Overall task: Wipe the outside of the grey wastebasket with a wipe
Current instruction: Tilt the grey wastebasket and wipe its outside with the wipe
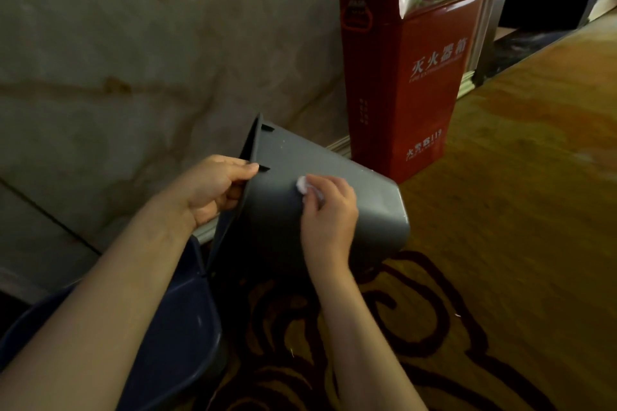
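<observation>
Both hands are on the grey wastebasket [287, 210], which sits tipped on its side at the centre of the frame, its open rim turned toward the upper left and its base toward the right. Left hand [210, 190], at centre left, is closed over the rim, thumb on the outer wall and the other fingers curled inside. Right hand [329, 210], just right of centre, pinches a small white wipe [303, 184] between its fingertips and presses it against the outer wall of the wastebasket, about midway along its side. Both forearms are bare and reach in from the bottom of the frame.

Under the wastebasket lies a carpet [500, 210], golden with dark swirls. A tall red box [400, 83] with white lettering stands upright in the upper right, just behind the base of the wastebasket and against a pale veined wall [117, 43]. A dark blue bin [187, 327] shows in the lower left, partly hidden by the left forearm.
</observation>
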Motion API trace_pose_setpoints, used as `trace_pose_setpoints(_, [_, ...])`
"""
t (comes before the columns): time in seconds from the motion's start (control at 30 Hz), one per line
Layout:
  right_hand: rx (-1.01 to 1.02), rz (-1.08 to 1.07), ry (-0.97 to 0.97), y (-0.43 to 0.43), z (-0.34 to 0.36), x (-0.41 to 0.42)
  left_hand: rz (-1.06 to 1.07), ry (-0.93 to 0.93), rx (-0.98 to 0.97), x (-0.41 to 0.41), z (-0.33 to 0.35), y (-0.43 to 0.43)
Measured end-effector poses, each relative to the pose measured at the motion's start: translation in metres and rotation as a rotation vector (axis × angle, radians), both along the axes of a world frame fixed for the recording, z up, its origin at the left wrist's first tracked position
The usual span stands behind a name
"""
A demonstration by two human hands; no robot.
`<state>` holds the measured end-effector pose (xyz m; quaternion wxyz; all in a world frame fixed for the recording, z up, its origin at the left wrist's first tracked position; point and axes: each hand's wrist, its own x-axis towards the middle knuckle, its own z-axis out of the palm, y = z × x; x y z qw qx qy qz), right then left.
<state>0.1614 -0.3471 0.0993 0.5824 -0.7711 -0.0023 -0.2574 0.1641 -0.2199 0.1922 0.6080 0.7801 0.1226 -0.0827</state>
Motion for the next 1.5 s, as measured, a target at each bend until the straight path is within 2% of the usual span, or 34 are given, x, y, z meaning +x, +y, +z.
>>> trace_pose_setpoints(0.13, [0.066,-0.169,0.233,-0.038,-0.032,0.014,0.044,0.014,-0.038,0.000,0.001,0.004])
trace_pose_setpoints(0.37, [0.174,-0.312,0.366,-0.070,-0.041,0.028,0.028,0.014,-0.039,0.002,0.001,-0.002])
trace_pose_setpoints(0.43, [0.150,-0.254,0.279,-0.060,-0.024,0.021,0.028,0.013,-0.035,0.002,0.001,-0.002])
trace_pose_setpoints(0.53, [0.066,0.009,0.046,-0.023,0.013,0.002,0.030,0.011,-0.048,0.002,0.000,-0.005])
trace_pose_setpoints(0.63, [0.070,0.161,-0.054,0.010,0.030,-0.019,0.025,0.008,-0.064,0.002,0.001,-0.012])
trace_pose_setpoints(0.77, [0.127,0.165,-0.090,0.023,0.025,-0.026,0.027,0.006,-0.051,0.000,0.000,-0.012])
trace_pose_setpoints(0.87, [0.091,0.144,-0.170,0.026,0.020,-0.023,0.030,-0.018,-0.012,0.001,-0.001,-0.012])
trace_pose_setpoints(0.97, [0.059,0.023,-0.207,0.020,-0.003,-0.020,0.042,-0.032,0.014,0.003,-0.001,-0.015])
trace_pose_setpoints(1.27, [0.427,-0.496,0.312,-0.057,-0.086,0.041,0.084,-0.010,0.052,0.005,0.001,-0.015])
trace_pose_setpoints(1.43, [0.633,-0.521,0.599,-0.081,-0.109,0.062,0.137,-0.007,0.040,0.009,0.002,-0.013])
trace_pose_setpoints(1.5, [0.684,-0.557,0.592,-0.083,-0.109,0.055,0.153,-0.009,0.043,0.010,0.001,-0.013])
